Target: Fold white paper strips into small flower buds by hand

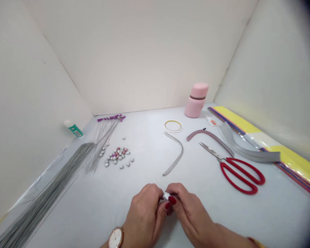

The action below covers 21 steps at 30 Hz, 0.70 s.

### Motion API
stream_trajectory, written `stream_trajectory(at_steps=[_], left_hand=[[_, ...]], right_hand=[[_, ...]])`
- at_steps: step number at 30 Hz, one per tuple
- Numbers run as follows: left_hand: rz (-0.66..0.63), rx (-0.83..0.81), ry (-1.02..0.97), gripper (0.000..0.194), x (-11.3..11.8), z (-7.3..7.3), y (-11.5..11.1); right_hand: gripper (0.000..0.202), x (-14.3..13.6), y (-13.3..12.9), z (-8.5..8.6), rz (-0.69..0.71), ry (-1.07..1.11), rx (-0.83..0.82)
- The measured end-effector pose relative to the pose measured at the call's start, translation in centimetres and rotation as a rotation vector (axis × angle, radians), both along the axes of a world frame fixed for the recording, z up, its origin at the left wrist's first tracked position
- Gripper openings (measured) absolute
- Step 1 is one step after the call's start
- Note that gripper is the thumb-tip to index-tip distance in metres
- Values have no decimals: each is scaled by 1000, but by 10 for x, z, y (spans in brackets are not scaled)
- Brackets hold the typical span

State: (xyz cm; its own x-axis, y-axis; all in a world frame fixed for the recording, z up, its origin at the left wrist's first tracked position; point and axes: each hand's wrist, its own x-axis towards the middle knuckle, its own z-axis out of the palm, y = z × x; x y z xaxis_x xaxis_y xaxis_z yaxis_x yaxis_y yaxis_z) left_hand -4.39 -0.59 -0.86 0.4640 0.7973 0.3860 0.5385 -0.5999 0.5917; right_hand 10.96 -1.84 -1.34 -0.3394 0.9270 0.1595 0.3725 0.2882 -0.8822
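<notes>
A small silvery-white paper star [166, 195] is pinched between my two hands near the front of the table. My left hand [147, 210], with a watch [116, 237] at the wrist, has its fingers closed on the star's left side. From the right, my right hand [187, 210] grips it between thumb and bent forefinger. Beyond the hands lies a curved grey paper strip [179, 155]. To the left rests a loose pile of folded paper stars [119, 155], silver, pink and purple.
Red-handled scissors [237, 172], a pinkish strip [214, 137] and grey strips [255, 154] lie at right beside packaged coloured paper [274, 137]. A tape ring [173, 131] and pink flask [196, 100] stand behind. Wires [49, 189], purple-tipped stems [111, 118] and a glue bottle [73, 128] are left.
</notes>
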Motion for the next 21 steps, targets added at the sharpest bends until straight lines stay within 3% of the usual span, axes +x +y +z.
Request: stream_trajectory(at_steps=[12, 17, 21], left_hand=[[15, 114, 29, 21, 5, -6, -1], [-43, -139, -65, 16, 3, -5, 0], [-50, -318, -210, 23, 4, -2, -3]], right_hand=[[20, -2, -4, -4, 18, 51, 90], [18, -2, -5, -3, -10, 57, 27], [22, -1, -4, 0, 11, 74, -42]])
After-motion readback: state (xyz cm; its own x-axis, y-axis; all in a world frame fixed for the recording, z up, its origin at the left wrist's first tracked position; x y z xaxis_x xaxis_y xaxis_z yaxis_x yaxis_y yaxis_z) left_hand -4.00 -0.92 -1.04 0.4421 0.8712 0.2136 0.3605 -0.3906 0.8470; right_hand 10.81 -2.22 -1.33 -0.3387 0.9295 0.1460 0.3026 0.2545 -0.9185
